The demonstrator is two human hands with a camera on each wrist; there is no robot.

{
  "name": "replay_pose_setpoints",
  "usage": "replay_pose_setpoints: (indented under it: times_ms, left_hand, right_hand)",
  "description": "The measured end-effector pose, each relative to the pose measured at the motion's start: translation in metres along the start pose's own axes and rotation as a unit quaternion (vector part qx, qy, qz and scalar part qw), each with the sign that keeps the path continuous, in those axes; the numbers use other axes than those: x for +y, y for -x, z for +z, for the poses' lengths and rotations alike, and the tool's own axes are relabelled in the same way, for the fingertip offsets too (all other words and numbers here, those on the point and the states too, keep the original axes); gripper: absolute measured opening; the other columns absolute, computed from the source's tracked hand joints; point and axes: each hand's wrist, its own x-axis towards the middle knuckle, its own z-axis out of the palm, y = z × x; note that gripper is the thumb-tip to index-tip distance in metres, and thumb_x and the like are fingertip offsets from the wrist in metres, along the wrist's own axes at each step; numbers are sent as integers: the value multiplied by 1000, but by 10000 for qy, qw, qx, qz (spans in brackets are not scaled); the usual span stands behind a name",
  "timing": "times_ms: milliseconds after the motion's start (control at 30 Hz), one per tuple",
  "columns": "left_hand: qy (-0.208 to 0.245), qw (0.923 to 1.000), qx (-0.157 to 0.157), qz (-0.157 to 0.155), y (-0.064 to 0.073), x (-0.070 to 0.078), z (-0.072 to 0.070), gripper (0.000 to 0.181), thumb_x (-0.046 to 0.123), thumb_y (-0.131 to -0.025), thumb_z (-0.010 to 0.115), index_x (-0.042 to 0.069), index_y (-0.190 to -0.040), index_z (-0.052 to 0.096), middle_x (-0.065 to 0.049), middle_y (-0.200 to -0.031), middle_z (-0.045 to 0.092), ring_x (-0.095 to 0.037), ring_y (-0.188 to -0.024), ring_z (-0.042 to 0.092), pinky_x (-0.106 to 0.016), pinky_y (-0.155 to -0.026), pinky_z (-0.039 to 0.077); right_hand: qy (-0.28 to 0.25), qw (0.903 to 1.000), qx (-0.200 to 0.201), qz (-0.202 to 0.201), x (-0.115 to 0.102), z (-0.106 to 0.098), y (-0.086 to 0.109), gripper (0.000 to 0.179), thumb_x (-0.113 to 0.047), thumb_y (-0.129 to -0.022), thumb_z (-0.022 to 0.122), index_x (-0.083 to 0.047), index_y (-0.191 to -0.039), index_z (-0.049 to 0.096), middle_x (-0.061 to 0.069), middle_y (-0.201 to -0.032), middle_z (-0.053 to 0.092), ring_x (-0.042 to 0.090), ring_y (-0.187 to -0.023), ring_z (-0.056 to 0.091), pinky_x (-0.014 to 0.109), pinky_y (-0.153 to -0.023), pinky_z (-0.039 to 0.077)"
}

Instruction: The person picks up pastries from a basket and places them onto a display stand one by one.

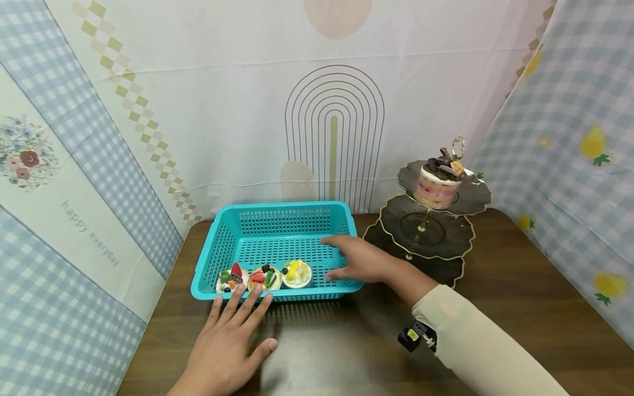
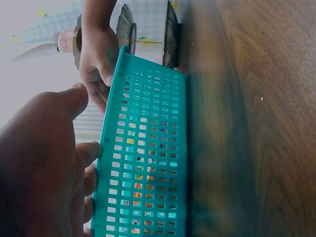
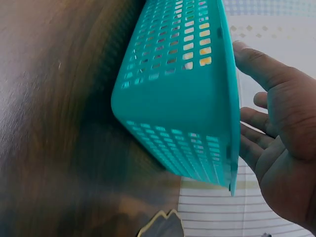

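A turquoise plastic basket [image 1: 277, 206] has three small fruit-topped cakes along its front side: one with a strawberry piece [image 1: 236, 270], one with berries and green fruit [image 1: 271, 279], and one with yellow fruit [image 1: 297, 273]. My left hand [image 1: 225, 341] lies spread, palm down, its fingertips right at the basket's front rim. Over the basket's right end reaches my right hand [image 1: 364, 261], thumb and fingers apart with nothing between them, beside the yellow-topped cake. In the right wrist view its thumb [image 3: 259, 64] is close to the basket rim.
Right of the basket stands a dark tiered stand [image 1: 421, 228] with gold scalloped edges. On its top tier sits a chocolate-topped cake [image 1: 437, 187] in a clear cup. Patterned cloths [image 1: 238, 126] hang behind and at both sides of the wooden table [image 1: 317, 352].
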Motion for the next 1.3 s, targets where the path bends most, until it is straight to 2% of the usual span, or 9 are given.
replay_pose_setpoints:
  times_ms: [200,367,500,800,1067,1200,1300]
  left_hand:
    - [-14,10000,67,21,0,-1,3,73,64,-100,51,28,-162,34,2,-168,24,-30,-156,13,-63,-121,9]
    - [-55,9999,92,-4,0,-1,3,73,64,-100,52,29,-161,35,3,-168,25,-31,-155,15,-63,-120,11]
    - [-17,10000,39,-34,0,-2,3,72,64,-100,52,30,-161,35,4,-168,24,-31,-155,15,-64,-120,10]
    - [10,10000,52,-23,-1,-2,3,72,64,-100,52,29,-161,36,3,-167,26,-31,-155,16,-64,-120,11]
    - [7,10000,35,-22,-1,-2,2,72,64,-100,51,29,-161,34,3,-168,24,-30,-155,14,-65,-120,10]
    - [-11,10000,1,-3,0,-1,2,73,64,-100,50,29,-162,32,3,-168,23,-30,-156,13,-64,-120,10]
    - [-6,10000,5,-14,1,0,1,73,63,-100,51,29,-162,33,3,-168,22,-30,-156,12,-64,-121,10]
  right_hand:
    - [66,9998,-200,-20,-6,10,-12,81,-35,-88,84,-5,-153,46,14,-151,51,30,-140,47,48,-114,39]
    - [163,9992,-369,-64,-10,18,-21,80,-32,-88,84,-4,-153,46,13,-148,54,29,-135,52,46,-110,44]
    - [340,9984,-461,-12,-13,24,-27,78,-30,-88,84,-2,-152,47,13,-150,53,29,-138,49,46,-113,41]
    - [781,9930,-766,455,-23,34,-40,78,-31,-88,85,-3,-151,48,12,-151,52,29,-141,46,44,-114,39]
    - [1087,9880,-932,574,-25,44,-52,78,-36,-87,85,-5,-150,51,10,-151,52,28,-140,47,42,-113,40]
    - [1072,9871,-995,652,-23,49,-55,78,-37,-87,85,-6,-150,51,9,-150,53,27,-139,48,42,-112,42]
    - [1001,9889,-947,565,-22,52,-57,75,-36,-87,85,-6,-148,54,8,-146,57,27,-135,51,42,-110,44]
